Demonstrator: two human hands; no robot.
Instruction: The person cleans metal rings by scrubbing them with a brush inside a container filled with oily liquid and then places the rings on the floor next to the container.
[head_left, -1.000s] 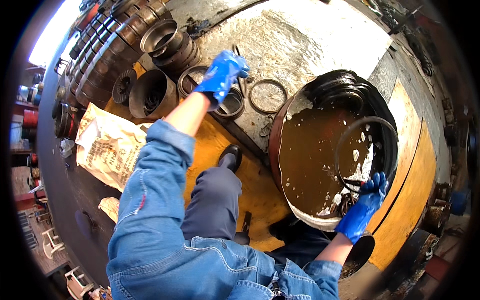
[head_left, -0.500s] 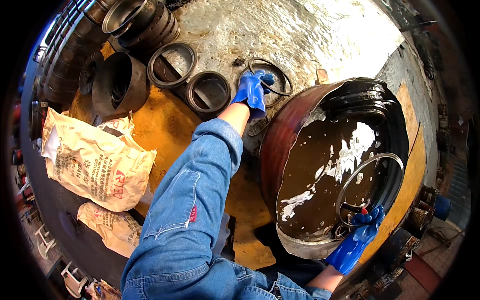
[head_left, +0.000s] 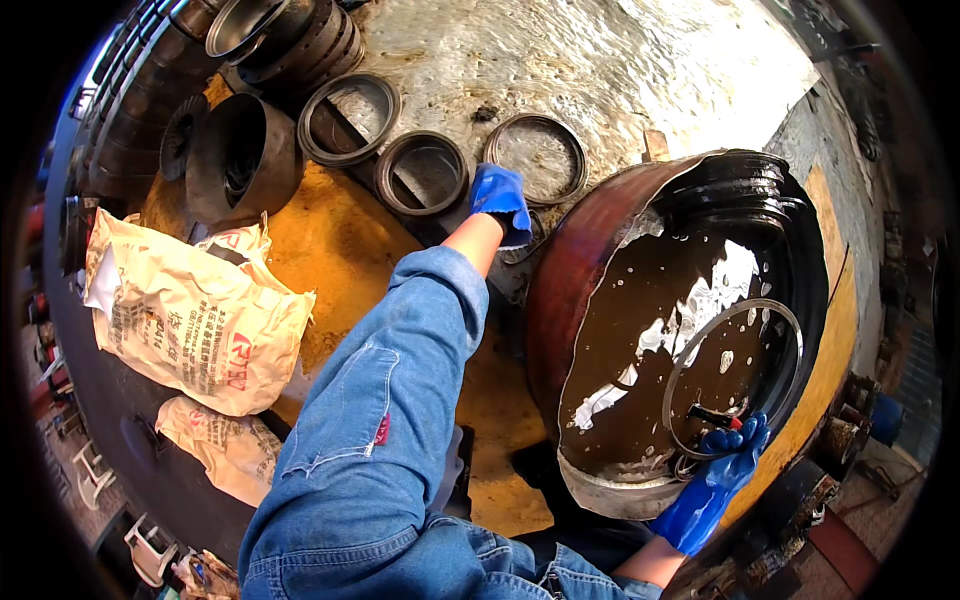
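Note:
My left hand (head_left: 499, 201), in a blue rubber glove, is at the near left edge of a dark metal ring (head_left: 580, 165) lying on the worn surface. Its fingers are hidden behind the back of the glove. In a matching glove, my right hand (head_left: 728, 468) is closed on the near side of a thin metal ring (head_left: 799, 345). That ring is tilted over a cut-open reddish drum (head_left: 560, 290) holding dark brown liquid (head_left: 625, 330). By the right fingers is a dark slim tool with a red end (head_left: 714, 417); whether they grip it too I cannot tell.
Two thick rings (head_left: 310, 125) (head_left: 383, 178) lie left of my left hand. Further left are a wide metal cylinder (head_left: 205, 165) and stacked round parts (head_left: 325, 50). Torn paper sacks (head_left: 200, 320) lie at the left. Black ribbed rings (head_left: 740, 185) sit inside the drum's far end.
The ring by my left hand was tilted up and now lies flat. My left hand has drawn slightly nearer. The thin ring in my right hand has shifted slightly left.

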